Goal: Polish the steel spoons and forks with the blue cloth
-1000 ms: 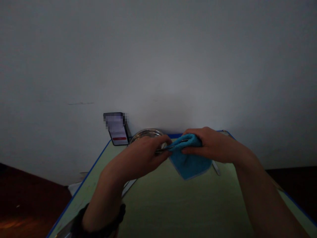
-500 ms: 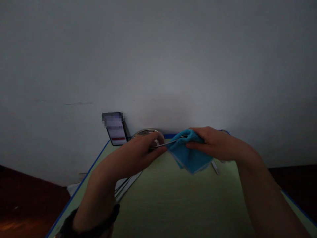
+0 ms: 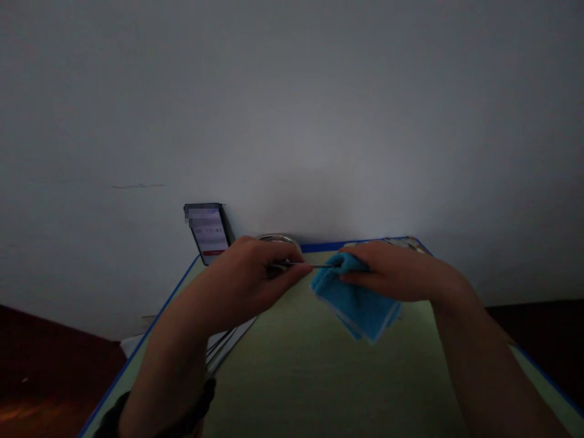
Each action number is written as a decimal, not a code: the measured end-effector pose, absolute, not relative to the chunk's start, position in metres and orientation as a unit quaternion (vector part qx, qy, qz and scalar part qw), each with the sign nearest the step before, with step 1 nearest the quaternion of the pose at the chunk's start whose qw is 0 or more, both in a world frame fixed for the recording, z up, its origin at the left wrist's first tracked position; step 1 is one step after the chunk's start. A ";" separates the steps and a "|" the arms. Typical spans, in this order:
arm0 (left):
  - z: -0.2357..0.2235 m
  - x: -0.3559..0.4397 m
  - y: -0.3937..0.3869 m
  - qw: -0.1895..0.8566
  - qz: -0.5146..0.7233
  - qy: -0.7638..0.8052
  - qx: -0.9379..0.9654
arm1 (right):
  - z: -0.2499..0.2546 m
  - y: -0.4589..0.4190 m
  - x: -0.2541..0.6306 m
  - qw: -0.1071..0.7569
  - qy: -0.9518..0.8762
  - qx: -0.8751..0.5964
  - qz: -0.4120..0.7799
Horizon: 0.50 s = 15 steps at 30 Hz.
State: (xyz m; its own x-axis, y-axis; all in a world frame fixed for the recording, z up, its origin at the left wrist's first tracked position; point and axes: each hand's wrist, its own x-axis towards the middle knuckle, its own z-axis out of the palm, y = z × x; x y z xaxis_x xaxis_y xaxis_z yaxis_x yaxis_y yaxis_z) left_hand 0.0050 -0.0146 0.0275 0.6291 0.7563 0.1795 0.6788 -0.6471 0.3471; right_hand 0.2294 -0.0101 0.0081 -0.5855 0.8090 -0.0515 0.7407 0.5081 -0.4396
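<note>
Above the green table (image 3: 319,377), left hand (image 3: 249,274) pinches a thin metal utensil (image 3: 322,266), right hand (image 3: 395,267) grips a blue cloth (image 3: 360,304) folded about its right-hand end; judged best: steady pinch, cloth snug on both faces, light even pressure, loose corners kept clear.

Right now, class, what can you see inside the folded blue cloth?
A thin metal implement runs into the fold of the blue cloth. The cloth covers its inserted end, whose shape cannot be seen.
</note>
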 end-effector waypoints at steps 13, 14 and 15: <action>0.022 0.004 -0.009 0.218 0.324 0.449 0.804 | 0.010 -0.010 0.223 0.255 -0.833 -0.455 0.186; 0.022 0.006 -0.009 0.227 0.341 0.452 0.792 | 0.010 -0.010 0.222 0.284 -0.817 -0.466 0.188; 0.021 0.007 -0.010 0.240 0.358 0.454 0.780 | 0.010 -0.010 0.221 0.317 -0.797 -0.477 0.190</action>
